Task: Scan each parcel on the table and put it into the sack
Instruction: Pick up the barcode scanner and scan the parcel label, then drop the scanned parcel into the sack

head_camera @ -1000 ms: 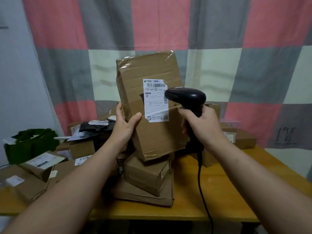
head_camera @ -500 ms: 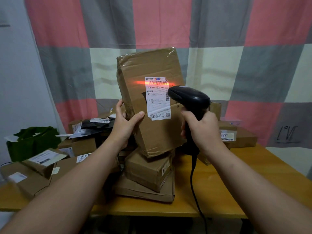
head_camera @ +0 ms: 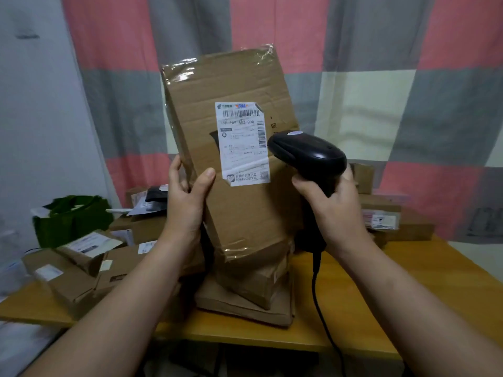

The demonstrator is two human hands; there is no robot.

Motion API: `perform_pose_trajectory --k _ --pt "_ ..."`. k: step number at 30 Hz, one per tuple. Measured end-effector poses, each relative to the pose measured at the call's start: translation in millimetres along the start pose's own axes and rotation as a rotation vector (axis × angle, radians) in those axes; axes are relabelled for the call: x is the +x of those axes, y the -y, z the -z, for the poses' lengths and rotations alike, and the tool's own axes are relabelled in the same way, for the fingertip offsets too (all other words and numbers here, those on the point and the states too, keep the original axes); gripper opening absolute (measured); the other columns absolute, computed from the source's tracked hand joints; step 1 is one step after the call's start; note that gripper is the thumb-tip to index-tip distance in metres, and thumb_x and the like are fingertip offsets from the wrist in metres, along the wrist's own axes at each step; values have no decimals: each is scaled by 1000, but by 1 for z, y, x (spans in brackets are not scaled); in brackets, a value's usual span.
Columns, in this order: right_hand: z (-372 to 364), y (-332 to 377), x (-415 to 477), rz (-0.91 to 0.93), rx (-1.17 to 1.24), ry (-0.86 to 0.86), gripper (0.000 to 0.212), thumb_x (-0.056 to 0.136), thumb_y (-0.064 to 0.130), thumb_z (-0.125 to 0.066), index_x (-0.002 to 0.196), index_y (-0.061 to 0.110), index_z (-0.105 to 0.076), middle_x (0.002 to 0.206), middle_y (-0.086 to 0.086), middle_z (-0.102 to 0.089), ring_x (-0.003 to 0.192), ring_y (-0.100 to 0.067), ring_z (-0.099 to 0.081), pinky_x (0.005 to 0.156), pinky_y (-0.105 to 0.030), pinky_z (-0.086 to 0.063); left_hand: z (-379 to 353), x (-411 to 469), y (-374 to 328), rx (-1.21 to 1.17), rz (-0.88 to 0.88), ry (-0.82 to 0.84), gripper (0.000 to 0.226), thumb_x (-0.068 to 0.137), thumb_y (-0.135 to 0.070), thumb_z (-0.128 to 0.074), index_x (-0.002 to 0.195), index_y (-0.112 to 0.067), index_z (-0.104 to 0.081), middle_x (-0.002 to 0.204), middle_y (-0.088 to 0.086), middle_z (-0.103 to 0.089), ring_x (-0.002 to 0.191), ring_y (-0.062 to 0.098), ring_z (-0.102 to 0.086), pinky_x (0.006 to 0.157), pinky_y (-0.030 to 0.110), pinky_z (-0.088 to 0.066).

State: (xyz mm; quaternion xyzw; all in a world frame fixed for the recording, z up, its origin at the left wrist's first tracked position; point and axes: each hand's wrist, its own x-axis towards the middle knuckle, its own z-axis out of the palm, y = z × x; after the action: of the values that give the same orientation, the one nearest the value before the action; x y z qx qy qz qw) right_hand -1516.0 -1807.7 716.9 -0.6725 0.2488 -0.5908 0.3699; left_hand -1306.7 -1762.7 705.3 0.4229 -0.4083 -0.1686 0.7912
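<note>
1: Both hands busy?

2: Yes. The left hand grips the tall cardboard parcel by its left edge, thumb pressed on the front face and fingers wrapped round behind. The right hand is closed round the handle of a black barcode scanner.

1: Where is that parcel?

2: Centre of the frame, held upright above the table, its top leaning a little toward the left. Clear tape shines along its top and bottom ends. Its lower end overlaps a smaller box; whether the two touch, I cannot tell.

1: And the label?

2: A white shipping label sits on the face turned to the camera, with a barcode along its top and another down its right side. Its lower left corner is just beside the thumb. The scanner's head is just right of the label, nose pointing left at the parcel.

1: Any lead on the scanner?

2: A black cable drops from the handle, crosses the tabletop and passes the front edge at the lower centre.

1: What else is on the table?

2: The smaller box lies on a flat parcel at the bottom centre. More labelled boxes crowd the lower left, and others sit at the right middle behind the right hand. A green bag shows at the left middle, beyond the boxes. A curtain checked in pink, grey and cream fills the background.
</note>
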Motion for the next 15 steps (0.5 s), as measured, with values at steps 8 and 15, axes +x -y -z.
perform_pose_trajectory --k 8,15 --pt "-115 12 -38 -175 244 461 24 82 33 -70 105 29 -64 94 16 -67 85 10 -60 68 -9 -46 147 -60 -28 82 -49 -329 88 64 -45 -70 143 -22 -37 118 2 -67 104 24 -65 88 49 -53" --pt "-229 16 -107 -255 352 713 27 83 27 -72 109 19 -69 93 12 -70 81 5 -63 66 -10 -45 263 -135 -64 229 -84 -620 77 73 -44 -68 142 -24 -39 129 5 -60 112 22 -63 91 46 -52"
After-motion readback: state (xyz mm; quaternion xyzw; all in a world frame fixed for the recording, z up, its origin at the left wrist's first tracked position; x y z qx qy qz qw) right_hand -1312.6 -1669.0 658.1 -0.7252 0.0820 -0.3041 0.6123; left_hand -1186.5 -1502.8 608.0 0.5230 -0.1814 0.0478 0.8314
